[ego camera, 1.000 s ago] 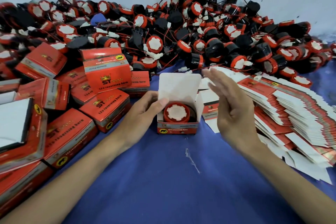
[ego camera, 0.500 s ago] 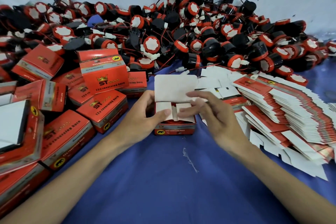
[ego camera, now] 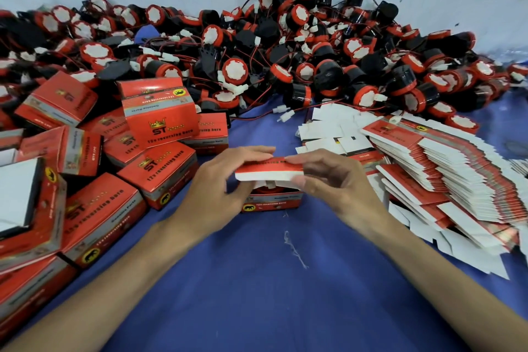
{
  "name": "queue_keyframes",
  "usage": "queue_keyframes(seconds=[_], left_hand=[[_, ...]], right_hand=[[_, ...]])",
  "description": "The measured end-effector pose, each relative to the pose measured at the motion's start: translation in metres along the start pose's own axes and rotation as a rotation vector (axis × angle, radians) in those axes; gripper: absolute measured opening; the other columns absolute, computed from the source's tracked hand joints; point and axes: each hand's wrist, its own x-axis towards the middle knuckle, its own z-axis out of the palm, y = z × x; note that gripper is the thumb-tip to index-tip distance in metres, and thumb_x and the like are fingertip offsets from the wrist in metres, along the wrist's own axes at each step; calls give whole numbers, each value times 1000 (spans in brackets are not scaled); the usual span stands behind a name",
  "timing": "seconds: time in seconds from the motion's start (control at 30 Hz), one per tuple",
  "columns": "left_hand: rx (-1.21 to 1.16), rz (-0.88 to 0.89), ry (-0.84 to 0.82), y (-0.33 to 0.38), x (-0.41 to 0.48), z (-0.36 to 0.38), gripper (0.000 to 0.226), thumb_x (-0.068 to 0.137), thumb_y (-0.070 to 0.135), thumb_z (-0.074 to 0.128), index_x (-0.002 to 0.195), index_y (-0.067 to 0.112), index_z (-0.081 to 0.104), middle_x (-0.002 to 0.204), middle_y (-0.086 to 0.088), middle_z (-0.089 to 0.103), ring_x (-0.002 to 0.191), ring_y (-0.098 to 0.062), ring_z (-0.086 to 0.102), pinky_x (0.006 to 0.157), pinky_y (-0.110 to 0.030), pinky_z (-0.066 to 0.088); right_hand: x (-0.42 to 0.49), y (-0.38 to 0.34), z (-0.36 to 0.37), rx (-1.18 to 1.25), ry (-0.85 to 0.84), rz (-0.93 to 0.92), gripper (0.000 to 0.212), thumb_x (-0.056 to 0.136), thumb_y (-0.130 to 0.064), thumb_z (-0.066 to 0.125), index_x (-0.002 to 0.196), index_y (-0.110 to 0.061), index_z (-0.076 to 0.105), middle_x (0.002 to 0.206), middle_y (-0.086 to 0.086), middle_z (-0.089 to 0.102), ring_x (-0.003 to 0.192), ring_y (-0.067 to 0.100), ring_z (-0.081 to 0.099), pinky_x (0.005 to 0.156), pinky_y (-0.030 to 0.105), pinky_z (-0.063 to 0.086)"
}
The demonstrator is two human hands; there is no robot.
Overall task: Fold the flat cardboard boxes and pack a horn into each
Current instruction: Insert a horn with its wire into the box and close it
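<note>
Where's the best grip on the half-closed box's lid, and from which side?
Likely the lid at its two ends, left hand from the left, right hand from the right: it lies almost flat over the box, white tuck edge toward the person.

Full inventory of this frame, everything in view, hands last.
centre box: one, red, white inside, on the cloth between the hands, lid bent over.
packed horn: one, red sliver under the lid.
loose horns: uncounted heap, red and black, white faces, along the back.
folded boxes: many, red, piled left.
flat boxes: fanned stack, red and white, right.
cloth: one, blue, under everything.
thread scrap: one, white, on the cloth near the centre box.
left hand: grips the lid's left end.
right hand: grips the lid's right end.
</note>
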Motion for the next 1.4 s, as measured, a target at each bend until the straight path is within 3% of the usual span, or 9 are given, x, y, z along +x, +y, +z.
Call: queue_keyframes(seconds=[0.07, 0.17, 0.27, 0.4, 0.53, 0.8, 0.97, 1.13, 1.4], left_hand=[[66, 106, -59, 1, -3, -1, 37, 88, 14, 62, 125, 9, 60, 129, 5, 60, 122, -6, 53, 102, -23, 41], [97, 113, -156, -1, -5, -5, 53, 89, 41, 55, 134, 13, 54, 136, 5, 55, 127, -6, 49, 104, -23, 40], [141, 149, -113, -4, -2, -5, 44, 91, 32, 58, 130, 12, 56, 131, 4, 57, 123, -5, 52, 104, -25, 41], [137, 216, -83, -8, 0, -3, 38, 90, 16, 60, 127, 7, 55, 128, 2, 58, 122, -9, 54, 104, -27, 43], [187, 287, -92, -10, 0, -4, 37, 91, 24, 54, 122, 5, 59, 125, 3, 59, 121, -10, 54, 103, -31, 44], [238, 320, -191, -16, 0, -6, 39, 95, 24, 48, 133, 12, 48, 136, 5, 51, 131, -9, 44, 110, -25, 34], [187, 220, -303, -19, -2, -11, 43, 98, 31, 39, 140, 21, 39, 144, 13, 41, 140, -2, 29, 114, -17, 22], [350, 337, -212, -13, -1, -10, 40, 96, 26, 49, 132, 8, 53, 136, 3, 51, 133, -17, 45, 110, -30, 36], [601, 329, -197, -7, -7, -10, 44, 99, 34, 38, 139, 21, 50, 146, 12, 44, 140, -17, 34, 85, -37, 52]], right_hand=[[-2, 3, 1, -33, -8, 7, 25, 85, -9, 67, 102, -27, 68, 100, -3, 74, 96, 14, 69, 83, 29, 55], [-2, 6, 5, -114, 39, -24, 29, 85, -5, 68, 101, -29, 69, 97, -13, 74, 94, 7, 69, 79, 16, 51], [-2, 6, 8, -295, 130, -129, 25, 81, -9, 72, 102, -24, 71, 93, -16, 72, 87, 3, 69, 75, 12, 49], [-4, 5, 13, -803, 251, -453, 16, 78, -10, 73, 94, -11, 77, 70, 7, 73, 57, 29, 65, 60, 36, 54], [-7, -3, 6, -1231, 286, -497, 16, 73, -28, 73, 84, -17, 78, 102, 16, 72, 71, 27, 71, 77, 38, 56], [-8, 11, 2, -708, 100, -448, 30, 78, -10, 74, 106, 2, 70, 115, 13, 67, 103, 21, 68, 90, 34, 54], [-8, 15, 4, -782, 105, -532, 30, 79, -10, 73, 106, 2, 70, 115, 13, 67, 104, 22, 67, 84, 39, 57], [-6, 19, -2, -930, 117, -648, 26, 80, -12, 74, 103, 0, 73, 111, 11, 69, 106, 25, 66, 86, 43, 56], [-1, 19, -5, -818, 105, -592, 25, 77, -13, 75, 97, 1, 73, 107, 13, 69, 103, 24, 67, 86, 41, 56]])
